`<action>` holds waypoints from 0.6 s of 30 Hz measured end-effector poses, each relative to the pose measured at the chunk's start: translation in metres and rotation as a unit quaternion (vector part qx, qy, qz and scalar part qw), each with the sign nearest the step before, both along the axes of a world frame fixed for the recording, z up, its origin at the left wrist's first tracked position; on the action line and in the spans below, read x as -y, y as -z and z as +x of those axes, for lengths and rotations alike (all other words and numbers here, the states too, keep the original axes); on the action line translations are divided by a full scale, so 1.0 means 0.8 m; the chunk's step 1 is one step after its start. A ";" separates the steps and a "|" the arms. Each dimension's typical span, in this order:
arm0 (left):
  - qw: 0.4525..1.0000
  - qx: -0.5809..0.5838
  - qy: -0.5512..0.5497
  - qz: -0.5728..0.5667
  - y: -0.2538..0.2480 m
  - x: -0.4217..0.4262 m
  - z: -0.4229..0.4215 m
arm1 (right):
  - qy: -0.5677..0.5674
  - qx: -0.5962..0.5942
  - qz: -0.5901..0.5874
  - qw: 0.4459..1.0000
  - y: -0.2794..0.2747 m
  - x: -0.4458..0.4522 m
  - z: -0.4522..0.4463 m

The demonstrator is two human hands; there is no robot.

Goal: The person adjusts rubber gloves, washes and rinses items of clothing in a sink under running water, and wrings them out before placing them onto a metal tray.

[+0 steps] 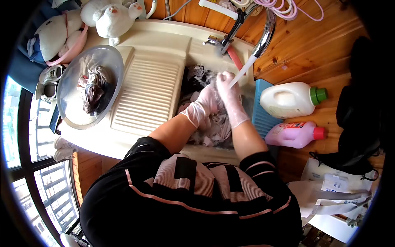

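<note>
Both my hands wear thin white translucent gloves and are close together over the sink basin (247, 100). My right hand (227, 92) is closed beside the stream of water falling from the chrome faucet (264, 39). My left hand (207, 103) is just to its left, fingers curled. What they grip is hidden by the gloves and splashing water. Below them, wet clothes (219, 128), pale and greyish, lie in sudsy water. Darker cloth (193, 78) shows toward the back of the basin.
Left of the basin is a ribbed washboard slope (144, 92), then a clear plastic bowl (68, 111) holding wet laundry (95, 88). White plush toys (113, 22) sit behind. On the right are a blue ribbed board (263, 111), a white detergent bottle (284, 99) and a pink bottle (290, 136).
</note>
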State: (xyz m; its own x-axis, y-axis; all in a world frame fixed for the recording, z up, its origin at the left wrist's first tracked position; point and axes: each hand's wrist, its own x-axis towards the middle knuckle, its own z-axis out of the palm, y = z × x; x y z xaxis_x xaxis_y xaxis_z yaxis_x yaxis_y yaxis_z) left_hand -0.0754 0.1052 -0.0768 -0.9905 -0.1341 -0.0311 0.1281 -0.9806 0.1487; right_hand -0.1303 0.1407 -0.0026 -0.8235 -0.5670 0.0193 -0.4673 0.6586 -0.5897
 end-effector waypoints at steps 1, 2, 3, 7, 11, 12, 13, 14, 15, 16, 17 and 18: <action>0.986 0.076 0.046 0.143 -0.026 0.009 0.013 | -0.022 -0.076 -0.027 0.997 -0.004 0.001 0.021; 0.984 0.028 0.002 0.175 0.008 0.022 0.006 | -0.072 -0.114 -0.026 0.990 -0.011 -0.004 0.041; 0.977 -0.018 -0.040 0.206 0.042 0.033 0.002 | -0.120 -0.150 -0.026 0.981 -0.032 -0.008 0.067; 0.978 -0.113 -0.091 0.147 -0.003 -0.006 0.032 | -0.118 -0.067 -0.040 0.990 -0.030 -0.014 0.100; 0.979 0.200 -0.012 -0.045 -0.085 -0.009 0.048 | -0.030 0.044 -0.033 0.998 0.047 -0.004 -0.008; 0.985 0.150 0.038 0.072 -0.076 -0.004 0.044 | -0.029 -0.027 -0.020 0.999 0.018 -0.008 0.016; 0.974 0.097 0.086 0.188 -0.052 0.007 0.041 | -0.030 -0.099 -0.005 0.995 -0.015 -0.009 0.046; 0.997 0.068 0.022 -0.019 0.018 0.019 0.028 | -0.054 -0.102 -0.012 0.993 -0.028 -0.015 0.068; 0.995 0.078 -0.028 -0.050 0.043 0.023 0.028 | -0.102 -0.155 -0.067 0.980 -0.019 -0.020 0.084; 0.990 0.091 -0.077 -0.082 0.056 0.027 0.031 | -0.157 -0.145 -0.080 0.974 -0.013 -0.024 0.102; 0.996 0.068 -0.036 -0.033 0.069 0.028 0.031 | -0.211 -0.136 -0.093 0.963 -0.010 -0.028 0.111; 0.999 0.050 0.008 0.015 0.071 0.028 0.034 | -0.194 -0.070 -0.051 0.977 -0.017 -0.025 0.107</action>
State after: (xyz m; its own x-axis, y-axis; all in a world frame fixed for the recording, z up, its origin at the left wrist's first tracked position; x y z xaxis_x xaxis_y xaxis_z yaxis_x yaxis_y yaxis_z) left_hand -0.0483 0.0825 -0.1340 -0.9843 -0.1163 -0.1329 0.0991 -0.9866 0.1295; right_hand -0.0450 0.1607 0.0112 -0.5318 -0.8256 0.1888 -0.7513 0.3570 -0.5550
